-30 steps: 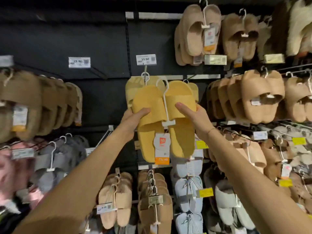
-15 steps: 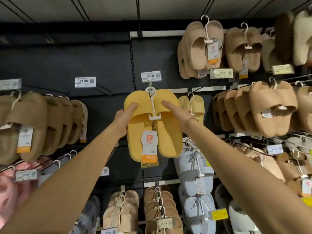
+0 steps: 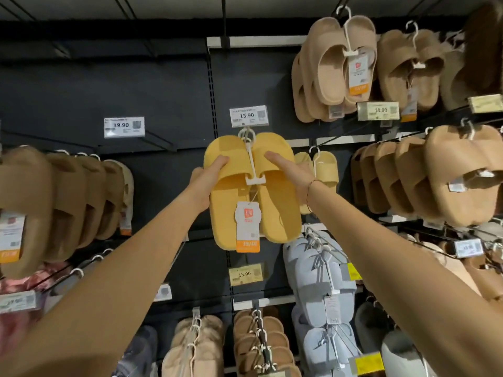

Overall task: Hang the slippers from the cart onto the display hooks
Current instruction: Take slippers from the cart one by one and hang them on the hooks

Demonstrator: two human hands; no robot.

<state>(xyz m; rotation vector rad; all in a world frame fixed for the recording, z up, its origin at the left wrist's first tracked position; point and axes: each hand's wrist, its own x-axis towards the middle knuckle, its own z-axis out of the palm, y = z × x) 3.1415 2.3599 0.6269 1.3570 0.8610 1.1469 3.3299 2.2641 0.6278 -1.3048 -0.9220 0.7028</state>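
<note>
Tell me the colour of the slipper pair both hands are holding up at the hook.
Yellow slipper pair, on a white hanger; the head view shows it.

Dark slotted wall panel point(image 3: 163, 85) behind the display, vertical slotted upright point(image 3: 210, 85) running down its middle, pale horizontal rail point(image 3: 255, 41) across the top, grey ceiling point(image 3: 174, 6) with dark lines above, white price label point(image 3: 124, 127) on a black hook arm, dim even light
</note>
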